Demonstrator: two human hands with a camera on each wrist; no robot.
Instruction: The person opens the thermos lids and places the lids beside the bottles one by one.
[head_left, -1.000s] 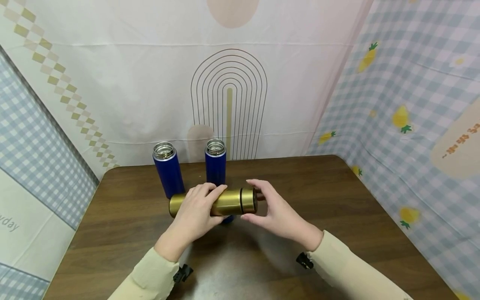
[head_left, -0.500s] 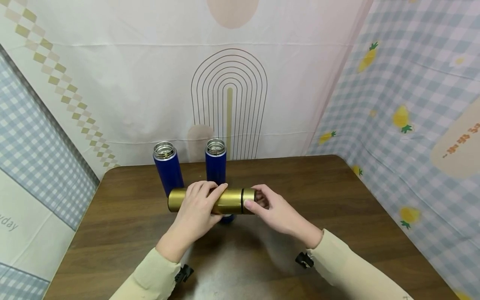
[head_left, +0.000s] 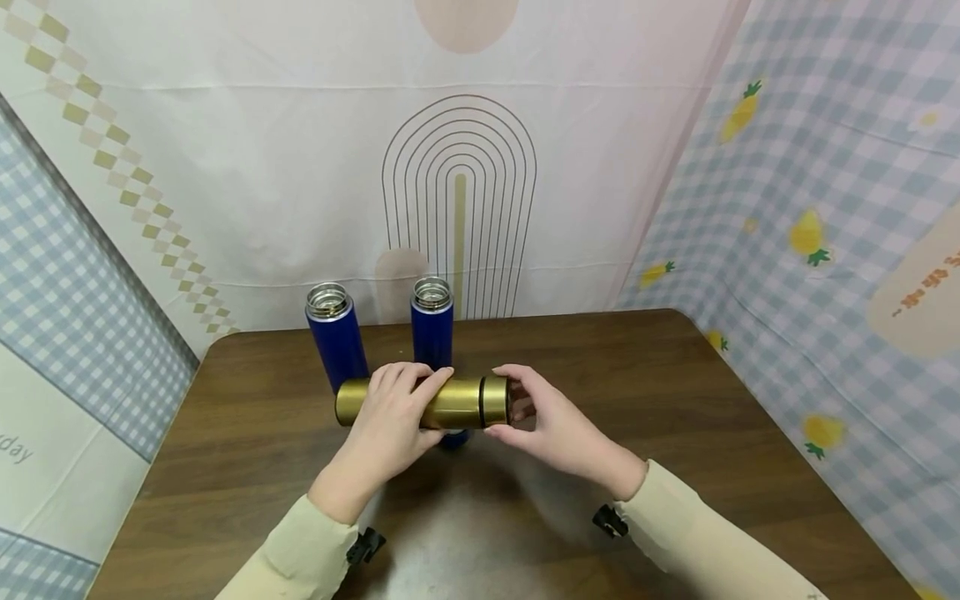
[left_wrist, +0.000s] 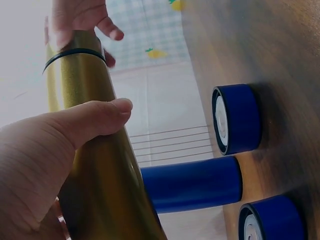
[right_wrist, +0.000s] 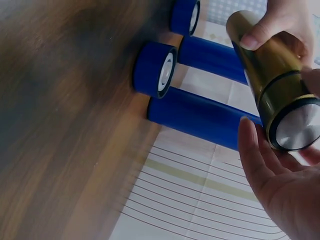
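Note:
A gold thermos flask (head_left: 453,406) lies sideways in the air above the table, its cap (head_left: 495,402) toward the right. My left hand (head_left: 386,421) grips the flask's body, thumb along its near side. At the capped end, my right hand (head_left: 566,429) spans the cap between thumb and fingertips. The cap sits on the body with a black ring between them. Two blue flasks without lids, one at left (head_left: 335,346) and one near the middle (head_left: 432,333), stand upright behind; the gold flask hides part of them.
Two blue lids, one (left_wrist: 242,119) nearer the right hand and another (left_wrist: 277,220) toward the left, rest on the wooden table (head_left: 675,467) in front of the blue flasks. The head view mostly hides them. A patterned cloth (head_left: 300,183) hangs behind the table.
The right thumb and fingers first closed in on the cap, the thumb coming over its front, then turned back to its upper and lower edges. The left hand and flask barely moved.

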